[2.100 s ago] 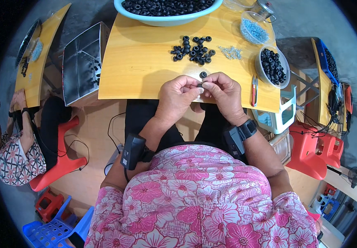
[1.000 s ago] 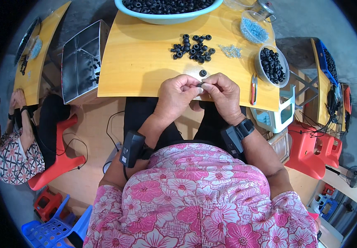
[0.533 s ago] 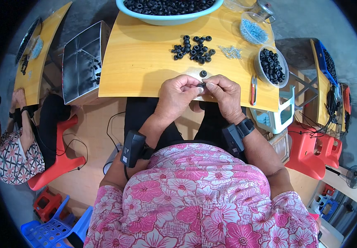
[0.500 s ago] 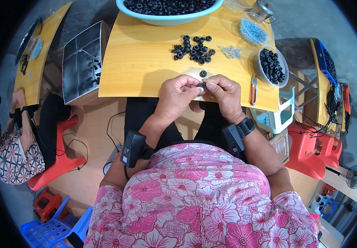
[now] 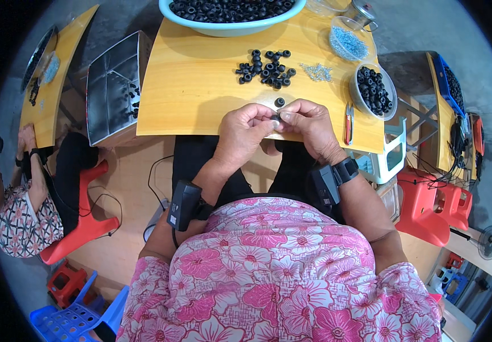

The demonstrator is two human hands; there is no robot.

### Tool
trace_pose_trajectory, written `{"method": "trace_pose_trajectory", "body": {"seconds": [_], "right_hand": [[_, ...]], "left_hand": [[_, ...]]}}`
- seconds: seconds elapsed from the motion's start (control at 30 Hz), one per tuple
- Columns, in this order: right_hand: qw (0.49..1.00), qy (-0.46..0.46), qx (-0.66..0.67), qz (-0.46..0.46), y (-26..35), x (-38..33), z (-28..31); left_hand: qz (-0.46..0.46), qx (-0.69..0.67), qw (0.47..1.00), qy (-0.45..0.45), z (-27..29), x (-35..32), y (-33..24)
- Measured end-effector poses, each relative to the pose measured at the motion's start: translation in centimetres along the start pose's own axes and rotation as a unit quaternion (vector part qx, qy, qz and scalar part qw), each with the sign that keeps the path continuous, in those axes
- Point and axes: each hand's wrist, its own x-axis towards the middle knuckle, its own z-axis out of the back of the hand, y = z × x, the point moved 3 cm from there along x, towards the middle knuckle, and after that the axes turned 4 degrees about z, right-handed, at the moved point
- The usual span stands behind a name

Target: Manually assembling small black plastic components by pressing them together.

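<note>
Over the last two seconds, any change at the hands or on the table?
Nothing visibly changed. Left hand and right hand stay pressed together at the table's near edge, fingers pinching a small black ring. The single ring just beyond them, the loose ring pile, the small bowl of rings and the pliers lie as before.

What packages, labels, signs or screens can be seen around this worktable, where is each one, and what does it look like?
No printed packages, labels or signs can be made out.
Wrist device: on the left forearm, a black boxy unit; no lit screen shows.
Wrist device: on the right forearm, a black box on a strap, face dark.
Metal box: left of the yellow table, open, grey and shiny, unmarked.
</note>
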Motion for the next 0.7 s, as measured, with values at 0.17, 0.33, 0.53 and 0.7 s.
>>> {"method": "trace_pose_trajectory", "body": {"seconds": [0.17, 0.33, 0.53, 0.7], "right_hand": [[0.995, 0.054, 0.059, -0.058, -0.04, 0.33, 0.05], [0.990, 0.084, 0.058, -0.101, 0.53, 0.10, -0.20], [0.981, 0.147, 0.069, -0.109, 0.14, 0.51, 0.13], [0.979, 0.166, 0.057, -0.101, 0.16, 0.48, -0.32]], "left_hand": [[0.009, -0.021, 1.000, -0.003, 0.07, -0.08, -0.09], [-0.074, 0.035, 0.995, -0.047, 0.50, 0.28, 0.43], [-0.062, 0.009, 0.997, -0.046, 0.35, 0.20, 0.22], [-0.077, 0.046, 0.995, -0.046, 0.44, 0.22, 0.11]]}}
